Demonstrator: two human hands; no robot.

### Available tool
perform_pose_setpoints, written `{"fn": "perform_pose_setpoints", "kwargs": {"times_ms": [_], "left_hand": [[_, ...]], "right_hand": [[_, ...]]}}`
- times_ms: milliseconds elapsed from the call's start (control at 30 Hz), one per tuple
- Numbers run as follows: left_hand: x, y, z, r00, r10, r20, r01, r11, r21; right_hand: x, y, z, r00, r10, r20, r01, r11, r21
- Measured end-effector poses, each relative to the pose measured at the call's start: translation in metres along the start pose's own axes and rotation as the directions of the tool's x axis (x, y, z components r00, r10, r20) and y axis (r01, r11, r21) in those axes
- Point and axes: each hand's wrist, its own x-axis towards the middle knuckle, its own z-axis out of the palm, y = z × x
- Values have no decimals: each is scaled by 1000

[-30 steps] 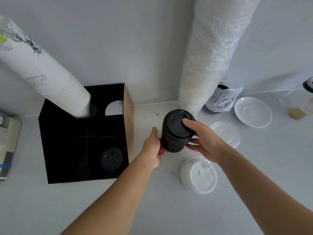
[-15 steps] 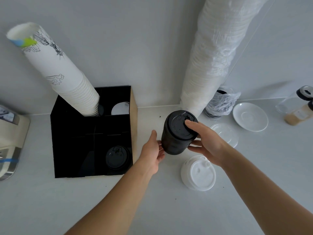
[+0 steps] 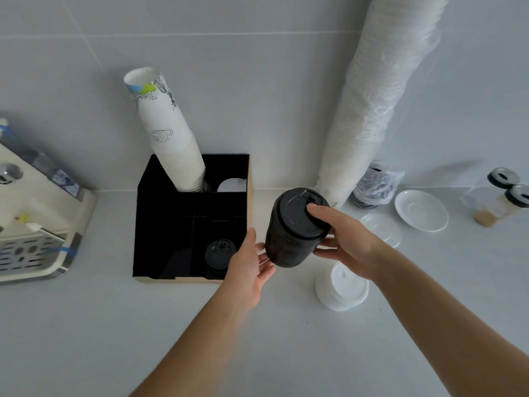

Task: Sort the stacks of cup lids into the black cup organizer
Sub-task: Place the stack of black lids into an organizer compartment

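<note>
Both hands hold a stack of black lids (image 3: 294, 227) in the air above the table (image 3: 86, 325), tilted so its top leans toward one o'clock. The right hand (image 3: 347, 242) closes its grip on the stack's upper right side, thumb lying across the top lid and fingers (image 3: 325, 252) curled round the side below it. The left hand (image 3: 247, 267) cups the stack's lower left edge, its grip half closed, fingertips touching the bottom of the stack.

Just at nine o'clock from the stack stands the black cup organizer (image 3: 171, 224), a square box with inner dividers. A shorter stack of black lids (image 3: 219, 255) sits in its near right compartment, partly hidden by the left hand. A leaning stack of printed paper cups (image 3: 166, 133) rises from the far left compartment, and a white lid (image 3: 232, 186) shows in the far right one.

At five o'clock from the held stack, a stack of white lids (image 3: 342, 286) rests on the table, just below the right wrist. At one o'clock a tall sleeve of white cups wrapped in plastic (image 3: 378, 93) leans against the wall. Farther at three o'clock lie clear lids (image 3: 380, 229), a white saucer (image 3: 420, 210) and two jars (image 3: 498, 202). A cream machine (image 3: 34, 222) stands at the far nine o'clock edge.
</note>
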Motion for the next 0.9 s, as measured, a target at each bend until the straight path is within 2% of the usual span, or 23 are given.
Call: {"fn": "perform_pose_setpoints", "kwargs": {"times_ms": [533, 767, 900], "left_hand": [[-40, 22, -85, 994, 101, -28, -104, 975, -196], [-35, 29, -108, 996, 90, 21, -77, 936, -345], [-19, 27, -112, 997, 77, -15, -77, 923, -376]], "right_hand": [[5, -19, 84, 987, -42, 156, 63, 989, -134], [29, -31, 111, 981, -28, 194, 59, 986, -158], [43, -35, 121, 982, -8, 190, 44, 981, -190]]}}
